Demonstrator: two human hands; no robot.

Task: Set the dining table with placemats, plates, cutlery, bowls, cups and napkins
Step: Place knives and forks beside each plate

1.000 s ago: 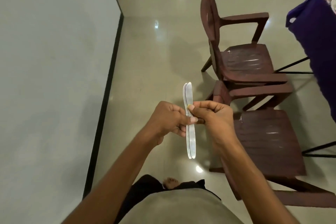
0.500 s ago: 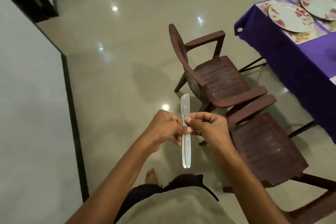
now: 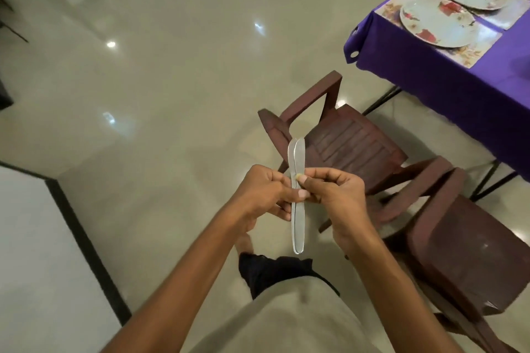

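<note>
Two table knives [image 3: 297,209], stacked flat against each other, stand nearly upright in the middle of the frame, blade tips up and handle ends down. They are held in the air over the floor, not resting on anything. Whether a third piece is tucked behind them cannot be told from this angle.

The left hand [image 3: 263,195] comes in from the lower left and the right hand [image 3: 334,195] from the lower right, meeting at the knives' mid-length. Both pinch the pair between curled fingers and thumb, the left from the left edge, the right from the right edge with its thumb tip on the front face. The blades rise above the hands and the handles hang below them.

Just behind the knives, right of centre, stands a dark brown plastic armchair [image 3: 350,146], and a second brown chair [image 3: 470,261] sits beside it at lower right, their arms close together. In the upper right corner is a table under a purple tablecloth [image 3: 447,83]; on it lie two patterned placemats [image 3: 464,53], each carrying a pale floral plate [image 3: 436,23], one behind the other. The glossy beige tiled floor [image 3: 172,80] fills the rest, showing spots of reflected light. A white wall with a black skirting [image 3: 83,241] runs along the lower left.
</note>
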